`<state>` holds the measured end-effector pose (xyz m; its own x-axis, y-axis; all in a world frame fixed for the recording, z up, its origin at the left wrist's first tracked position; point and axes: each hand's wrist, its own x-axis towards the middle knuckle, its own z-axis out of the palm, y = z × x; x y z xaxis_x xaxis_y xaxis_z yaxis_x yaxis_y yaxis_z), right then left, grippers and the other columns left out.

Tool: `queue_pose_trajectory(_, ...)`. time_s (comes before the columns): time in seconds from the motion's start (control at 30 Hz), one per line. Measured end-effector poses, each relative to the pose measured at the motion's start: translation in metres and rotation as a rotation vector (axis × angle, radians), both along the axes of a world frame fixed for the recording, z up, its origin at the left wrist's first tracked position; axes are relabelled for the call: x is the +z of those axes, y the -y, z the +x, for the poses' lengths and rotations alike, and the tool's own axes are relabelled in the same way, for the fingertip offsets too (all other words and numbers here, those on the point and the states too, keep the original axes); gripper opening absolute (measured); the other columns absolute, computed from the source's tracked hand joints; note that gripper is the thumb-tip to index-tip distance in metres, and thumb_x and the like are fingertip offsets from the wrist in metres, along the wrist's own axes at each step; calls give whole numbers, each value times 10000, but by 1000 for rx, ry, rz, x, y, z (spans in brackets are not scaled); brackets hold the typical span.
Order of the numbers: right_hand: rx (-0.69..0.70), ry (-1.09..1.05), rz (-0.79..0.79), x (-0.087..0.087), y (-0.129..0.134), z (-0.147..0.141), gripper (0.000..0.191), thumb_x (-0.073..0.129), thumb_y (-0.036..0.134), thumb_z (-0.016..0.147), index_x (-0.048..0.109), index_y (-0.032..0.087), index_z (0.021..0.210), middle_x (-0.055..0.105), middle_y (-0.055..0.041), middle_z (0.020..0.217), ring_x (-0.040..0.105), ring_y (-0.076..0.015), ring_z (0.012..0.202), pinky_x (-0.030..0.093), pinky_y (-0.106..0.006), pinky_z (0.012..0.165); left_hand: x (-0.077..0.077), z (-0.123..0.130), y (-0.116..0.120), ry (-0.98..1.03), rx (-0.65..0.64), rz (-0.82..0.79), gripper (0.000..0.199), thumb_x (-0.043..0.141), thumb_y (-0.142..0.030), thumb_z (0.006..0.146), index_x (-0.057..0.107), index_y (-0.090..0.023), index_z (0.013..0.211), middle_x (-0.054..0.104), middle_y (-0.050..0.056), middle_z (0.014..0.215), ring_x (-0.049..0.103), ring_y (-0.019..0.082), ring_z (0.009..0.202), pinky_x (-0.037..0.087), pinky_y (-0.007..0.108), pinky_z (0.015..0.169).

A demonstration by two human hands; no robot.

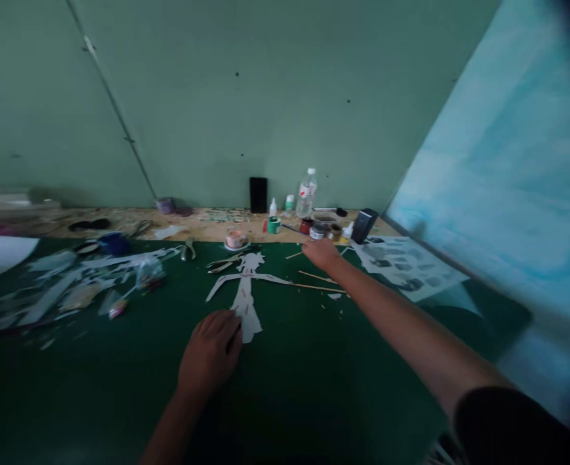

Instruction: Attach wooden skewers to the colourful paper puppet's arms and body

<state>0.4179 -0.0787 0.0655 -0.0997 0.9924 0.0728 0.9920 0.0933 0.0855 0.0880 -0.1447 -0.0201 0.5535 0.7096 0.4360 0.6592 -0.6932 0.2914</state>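
A white paper cut-out figure (245, 303) with outstretched arms lies on the dark green tabletop. My left hand (212, 349) rests at its lower left edge, fingers loosely bent and thumb apart, holding nothing I can see. My right hand (321, 254) reaches forward to the back edge of the green surface, just in front of several paint jars. Its fingers are closed, and whatever they grip is hidden. A thin wooden stick (294, 256) lies close to those fingertips. More sticks (320, 287) lie between the figure's arm and my right forearm. Pliers (223, 265) sit beside the figure's head.
Along the back stand a green paint jar (274, 225), a plastic bottle (307, 194), a black phone-like slab (258, 195) and a dark box (364, 225). A printed sheet (411, 266) lies right. Paper scraps (55, 294) and a blue cup (114, 243) crowd the left.
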Motion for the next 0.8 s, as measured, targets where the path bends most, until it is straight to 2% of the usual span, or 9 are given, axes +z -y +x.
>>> queue_pose_trajectory(0.07,110,3,70,3,18,-20,253,483,140,927,630,144,1132,642,-156,1083,610,-249,1003,485,-395,841,6,0,4,161,38,-87,336,477,-337,910,662,-191,1150,647,106,1185,540,285,1155,431,478,977)
queue_pose_trajectory(0.13,248,-9,119,-2,44,-50,349,442,113,929,597,211,1225,657,-125,1109,615,-249,987,478,-389,803,14,2,8,418,114,-275,371,431,-382,930,658,-187,1149,661,109,1144,580,263,1084,472,439,929)
queue_pose_trajectory(0.23,702,-94,390,-21,85,-105,330,473,174,928,598,255,1222,677,-83,1128,619,-225,954,474,-362,720,27,5,14,795,149,-708,467,334,-457,953,665,-183,1138,692,98,1046,639,218,916,538,359,778)
queue_pose_trajectory(0.3,889,-136,482,-35,101,-138,261,502,189,915,643,234,1130,685,-83,1106,601,-227,986,470,-355,703,33,6,17,913,147,-871,424,441,-486,909,706,-176,1025,703,77,909,643,204,849,536,315,734)
queue_pose_trajectory(0.4,934,-292,418,-49,101,-168,241,520,173,899,650,235,1093,702,-60,984,597,-203,891,460,-349,694,36,0,15,984,272,-900,351,579,-499,825,687,-169,769,624,21,664,592,151,656,482,238,593)
queue_pose_trajectory(0.5,905,-418,297,-49,80,-170,324,525,181,887,598,233,1198,687,-59,996,587,-201,883,450,-376,767,34,-17,7,960,437,-859,394,550,-542,822,647,-166,755,519,-21,556,485,108,499,386,208,461)
queue_pose_trajectory(0.63,684,-516,124,-44,29,-154,235,545,197,876,644,235,1086,669,-55,1025,580,-209,946,411,-410,846,31,-44,-15,599,598,-713,441,493,-515,857,650,-169,1081,595,-6,621,545,142,514,395,232,457)
queue_pose_trajectory(0.73,532,-481,72,-48,-13,-151,232,578,204,866,655,241,1081,641,-64,1107,557,-239,1013,395,-413,844,28,-55,-38,272,625,-550,385,492,-443,867,669,-191,1100,682,32,758,621,177,627,431,252,522)
queue_pose_trajectory(0.8,536,-385,73,-55,-34,-156,292,622,223,848,650,269,1135,599,-69,1211,507,-282,1100,368,-439,863,26,-56,-54,125,614,-423,348,484,-398,877,679,-200,1086,703,48,860,639,188,697,452,267,584)
